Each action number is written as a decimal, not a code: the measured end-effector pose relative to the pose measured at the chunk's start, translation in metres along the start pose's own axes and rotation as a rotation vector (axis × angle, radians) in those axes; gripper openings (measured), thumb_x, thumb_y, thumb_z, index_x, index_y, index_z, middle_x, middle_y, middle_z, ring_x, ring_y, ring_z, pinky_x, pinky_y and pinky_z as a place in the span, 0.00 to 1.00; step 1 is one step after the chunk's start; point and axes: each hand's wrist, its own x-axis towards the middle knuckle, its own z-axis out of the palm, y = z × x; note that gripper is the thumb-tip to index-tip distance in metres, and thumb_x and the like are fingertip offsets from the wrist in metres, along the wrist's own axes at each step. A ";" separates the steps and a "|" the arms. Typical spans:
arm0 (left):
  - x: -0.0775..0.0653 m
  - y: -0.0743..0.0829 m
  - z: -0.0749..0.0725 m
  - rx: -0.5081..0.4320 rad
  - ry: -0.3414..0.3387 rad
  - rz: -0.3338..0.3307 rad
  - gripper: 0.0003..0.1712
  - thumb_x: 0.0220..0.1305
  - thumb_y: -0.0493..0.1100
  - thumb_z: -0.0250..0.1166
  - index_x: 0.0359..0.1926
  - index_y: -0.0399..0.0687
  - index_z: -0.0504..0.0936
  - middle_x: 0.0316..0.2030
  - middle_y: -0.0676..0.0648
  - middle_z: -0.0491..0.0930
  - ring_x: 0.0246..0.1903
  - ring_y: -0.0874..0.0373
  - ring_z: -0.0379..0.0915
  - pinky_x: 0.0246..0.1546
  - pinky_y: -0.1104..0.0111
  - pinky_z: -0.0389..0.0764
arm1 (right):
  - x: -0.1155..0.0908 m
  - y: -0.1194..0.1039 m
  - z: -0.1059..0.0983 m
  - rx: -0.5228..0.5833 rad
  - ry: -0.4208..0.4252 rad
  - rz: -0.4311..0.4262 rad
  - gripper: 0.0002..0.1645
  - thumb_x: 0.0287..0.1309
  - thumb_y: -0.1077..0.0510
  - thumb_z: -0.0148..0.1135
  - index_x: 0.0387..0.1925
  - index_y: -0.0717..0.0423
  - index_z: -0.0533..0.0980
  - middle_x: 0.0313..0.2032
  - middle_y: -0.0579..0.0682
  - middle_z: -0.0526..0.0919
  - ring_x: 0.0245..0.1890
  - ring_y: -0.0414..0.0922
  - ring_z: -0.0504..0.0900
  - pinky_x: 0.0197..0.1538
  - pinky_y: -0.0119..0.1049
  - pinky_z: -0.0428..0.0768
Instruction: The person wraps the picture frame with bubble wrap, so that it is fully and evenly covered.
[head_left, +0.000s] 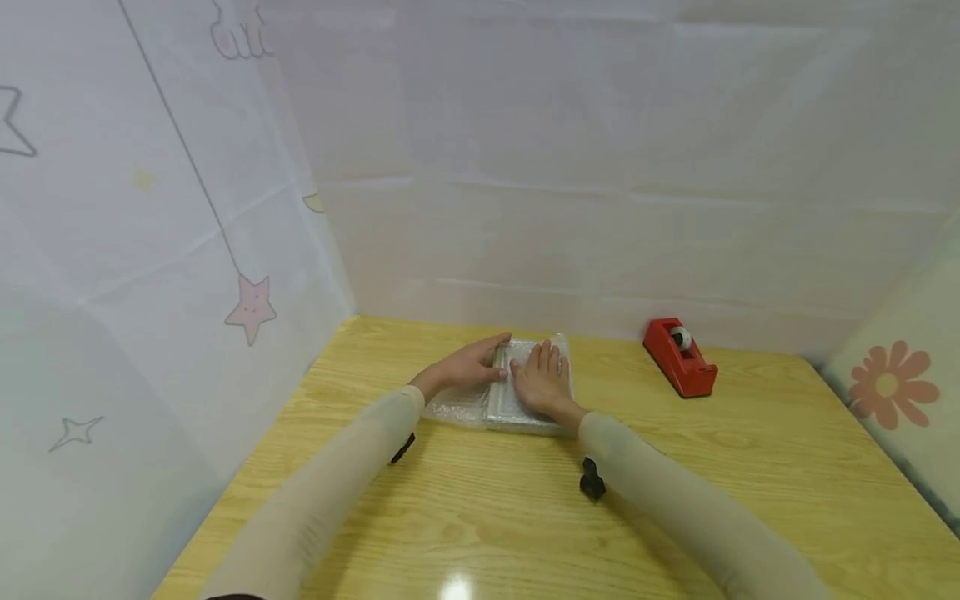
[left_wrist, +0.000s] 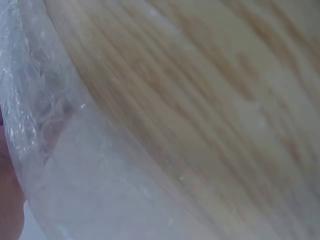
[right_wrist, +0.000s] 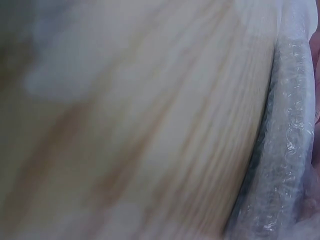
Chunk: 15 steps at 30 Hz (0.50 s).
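A flat bubble-wrapped packet (head_left: 504,407) is laid on the wood-grain tabletop (head_left: 480,517), to the left of the red desktop tape dispenser (head_left: 684,371) & a bit nearer the wearer than it. A loose flap of clear bubble wrap (head_left: 459,411) is spread from the packet's side away from the dispenser. What is wrapped inside can't be made out.

The R hand (head_left: 543,387) is placed palm-down on the packet's top, on the part nearer the dispenser; its fingers are straight & slightly spread, thumb set apart – nothing is pinched. The L hand (head_left: 467,365) is set at the packet's edge away from the dispenser, above the flap; thumb & forefinger are held apart w/ a gap b/w them, the other fingers being mostly hidden.

Step in hand, as judged: the wrap is being folded round & smoothed flat, w/ the flap not yet laid over. For the next move, steady R hand pressure is prob. needed, while the flap is brought up from the side away from the dispenser & drawn snug w/o slack – a loose fold could spring back.
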 end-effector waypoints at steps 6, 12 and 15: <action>0.000 0.001 0.000 0.148 -0.035 0.056 0.32 0.76 0.45 0.62 0.76 0.46 0.66 0.76 0.43 0.59 0.75 0.44 0.49 0.72 0.50 0.51 | 0.001 0.001 0.006 -0.058 0.001 -0.026 0.49 0.78 0.36 0.27 0.78 0.72 0.38 0.78 0.68 0.31 0.77 0.62 0.28 0.72 0.56 0.25; 0.000 0.006 -0.002 0.327 -0.163 0.041 0.25 0.83 0.48 0.49 0.73 0.45 0.70 0.75 0.44 0.60 0.76 0.39 0.41 0.74 0.51 0.43 | -0.001 0.003 0.006 -0.082 -0.024 -0.024 0.49 0.78 0.36 0.29 0.78 0.70 0.37 0.78 0.67 0.29 0.77 0.62 0.26 0.72 0.55 0.23; 0.001 0.007 -0.004 0.382 -0.188 0.034 0.25 0.83 0.49 0.46 0.74 0.47 0.70 0.76 0.45 0.59 0.77 0.40 0.40 0.74 0.52 0.43 | -0.005 0.002 0.001 -0.099 -0.041 -0.045 0.48 0.78 0.36 0.29 0.79 0.69 0.39 0.78 0.68 0.30 0.76 0.63 0.26 0.72 0.56 0.24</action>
